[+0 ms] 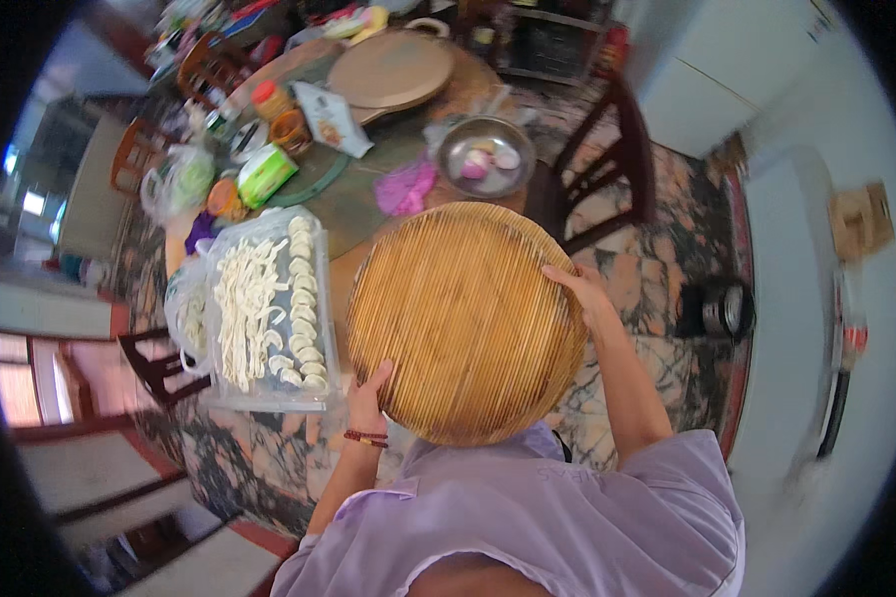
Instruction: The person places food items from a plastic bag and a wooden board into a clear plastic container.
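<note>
Both hands hold a round wooden lid or tray point(463, 321) with a ribbed, slatted face, close in front of my body. My left hand point(368, 399) grips its lower left rim, thumb on top; my right hand point(584, 292) has the upper right rim, thumb over the edge. The fingers underneath are hidden. Just left of the round piece, a clear plastic tray point(216, 399) sits at the table edge. On it lie strips of dough or noodles point(246, 313) and a column of folded dumplings point(304, 298), with several more dumplings beside it.
The round table point(355, 224) carries a metal bowl point(485, 157) with onion-like pieces, a pink cloth or bag point(407, 186), a green tissue pack point(267, 175), jars point(270, 101) and a round board point(392, 69). A dark wooden chair point(616, 160) stands at the right.
</note>
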